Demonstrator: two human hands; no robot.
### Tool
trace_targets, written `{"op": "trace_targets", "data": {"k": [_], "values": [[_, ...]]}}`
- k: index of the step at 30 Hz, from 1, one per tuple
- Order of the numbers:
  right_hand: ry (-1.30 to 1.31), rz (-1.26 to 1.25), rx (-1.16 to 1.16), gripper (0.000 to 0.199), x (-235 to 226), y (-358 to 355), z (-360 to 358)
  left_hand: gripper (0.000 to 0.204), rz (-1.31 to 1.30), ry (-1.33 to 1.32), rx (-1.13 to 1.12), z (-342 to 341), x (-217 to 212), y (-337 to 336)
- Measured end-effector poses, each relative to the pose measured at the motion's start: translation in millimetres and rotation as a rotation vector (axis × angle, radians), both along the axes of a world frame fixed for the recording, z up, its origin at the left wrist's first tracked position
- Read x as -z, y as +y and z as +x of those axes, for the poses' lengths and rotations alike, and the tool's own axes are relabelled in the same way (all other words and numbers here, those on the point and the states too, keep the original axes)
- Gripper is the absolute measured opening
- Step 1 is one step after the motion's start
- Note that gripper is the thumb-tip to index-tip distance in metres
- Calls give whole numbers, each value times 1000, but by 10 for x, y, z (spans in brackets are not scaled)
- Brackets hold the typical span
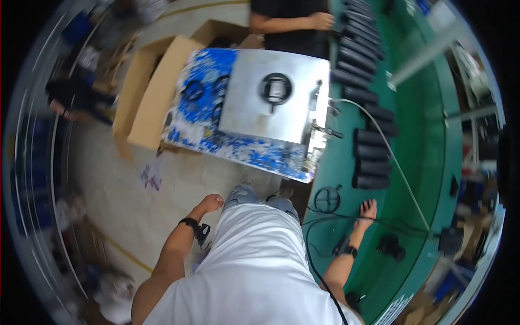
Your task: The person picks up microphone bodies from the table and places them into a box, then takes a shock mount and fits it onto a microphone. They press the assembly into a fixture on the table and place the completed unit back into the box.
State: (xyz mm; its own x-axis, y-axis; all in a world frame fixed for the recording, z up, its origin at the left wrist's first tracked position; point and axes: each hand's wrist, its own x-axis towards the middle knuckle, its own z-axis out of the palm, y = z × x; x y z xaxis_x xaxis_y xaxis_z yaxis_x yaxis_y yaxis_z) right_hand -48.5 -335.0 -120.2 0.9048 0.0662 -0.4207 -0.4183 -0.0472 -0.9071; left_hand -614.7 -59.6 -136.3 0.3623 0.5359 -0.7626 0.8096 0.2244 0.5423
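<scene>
My left hand (211, 202) hangs beside my left thigh over the floor, its fingers curled in and nothing visible in them. Over the green bench, my right hand (368, 212) has its fingers apart and holds nothing that I can see. To its left is a black ring-shaped part with cross spokes (327, 200). Black cables (346, 217) run past this hand. Ahead, a metal plate (254, 97) lies on a blue-and-white worn tabletop (216, 143). A round black part with a short handle (277, 89) sits on the plate. Motion blurs some details.
Several black cylindrical parts (372, 151) line the green bench (336, 260). A clamp-like fitting (319, 130) is at the plate's right edge. Cardboard boxes (154, 97) stand left of the table. Another person's hand (323, 21) shows at the far side; a second person (81, 97) is at left.
</scene>
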Motion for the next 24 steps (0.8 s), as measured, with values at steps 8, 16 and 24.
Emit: {"op": "trace_targets", "data": {"k": [8,16,24], "values": [[191,-207,-192,29,-448,-376,-639,11,529,-286,-304,87,-448,800],[70,-357,-338,13,-1260,-198,-1732,21,728,-174,-282,675,-635,2440],[383,-344,-930,21,-1805,915,-3241,21,604,-400,-174,685,-618,2580]]}}
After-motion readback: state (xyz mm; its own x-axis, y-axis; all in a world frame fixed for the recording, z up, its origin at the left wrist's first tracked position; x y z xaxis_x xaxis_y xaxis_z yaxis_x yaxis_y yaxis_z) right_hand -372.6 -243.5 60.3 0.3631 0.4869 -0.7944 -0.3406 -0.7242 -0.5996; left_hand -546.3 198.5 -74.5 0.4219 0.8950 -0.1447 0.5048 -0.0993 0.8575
